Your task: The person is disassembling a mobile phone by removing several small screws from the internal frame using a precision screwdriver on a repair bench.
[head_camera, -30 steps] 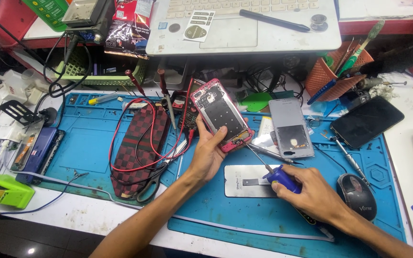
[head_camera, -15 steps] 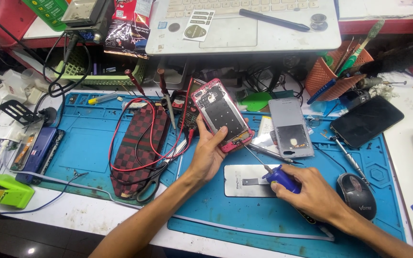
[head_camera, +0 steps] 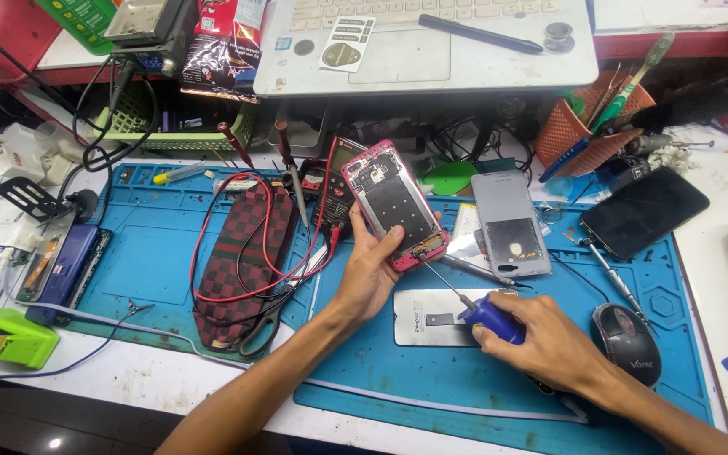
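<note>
The phone [head_camera: 394, 205] has a pink frame and dark insides. The screwdriver [head_camera: 490, 318] has a blue handle. The mat [head_camera: 153, 244] is blue, the pouch [head_camera: 246, 261] red-and-black checked, the leads [head_camera: 212, 236] red, the mouse [head_camera: 631, 344] black, the laptop [head_camera: 431, 50] white.

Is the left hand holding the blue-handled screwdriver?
No, the left hand holds the opened pink-framed phone; the blue-handled screwdriver is in the right hand.

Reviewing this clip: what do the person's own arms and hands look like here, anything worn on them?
Both forearms are bare as far as the frame shows: no sleeves, gloves or watch visible. The left hand and right hand are ungloved, with short nails; no rings can be made out.
</note>
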